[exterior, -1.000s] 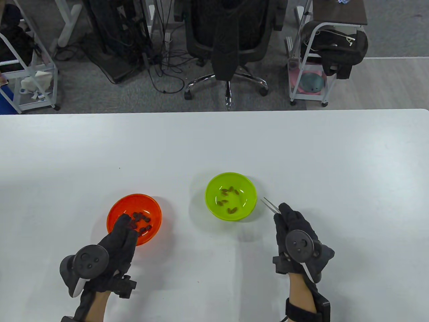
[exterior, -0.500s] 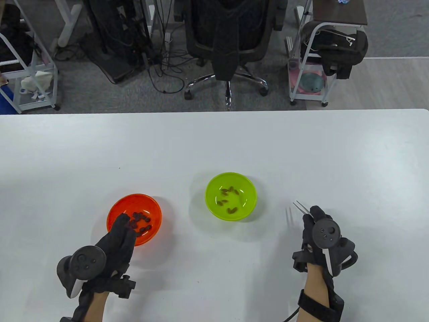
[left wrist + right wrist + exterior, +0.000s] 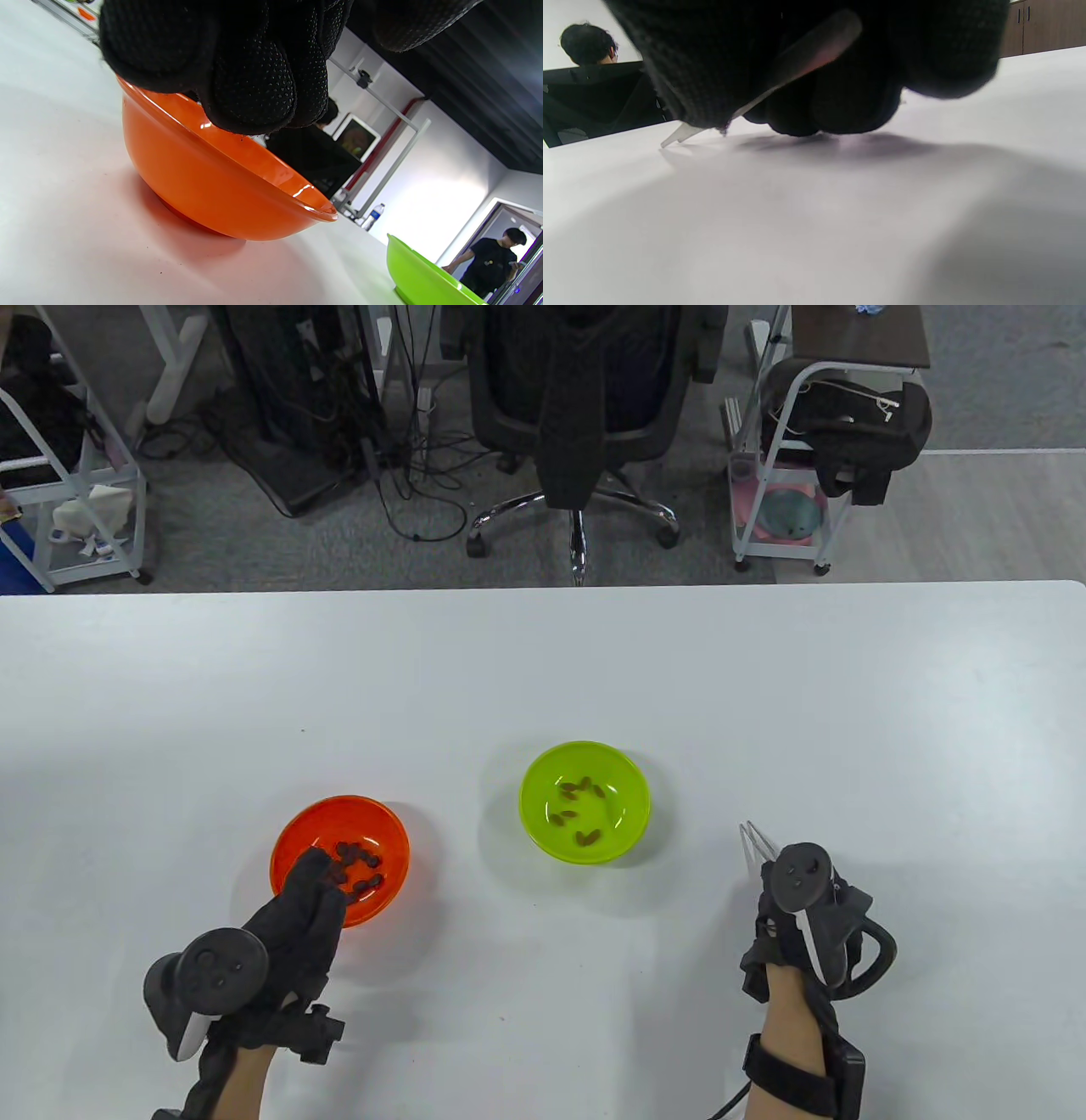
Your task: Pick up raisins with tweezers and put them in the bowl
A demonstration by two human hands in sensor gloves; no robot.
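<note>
Rightward, tweezers (image 3: 754,841) beside green bowl (image 3: 543,831)

bare table (image 3: 475,933) between bowls (both near) –

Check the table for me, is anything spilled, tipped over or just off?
Nothing stands out. The orange bowl and green bowl both sit upright, with the raisins inside them and none loose on the table. The left hand rests on the orange rim; the right hand holds the tweezers low over bare tabletop.
</note>
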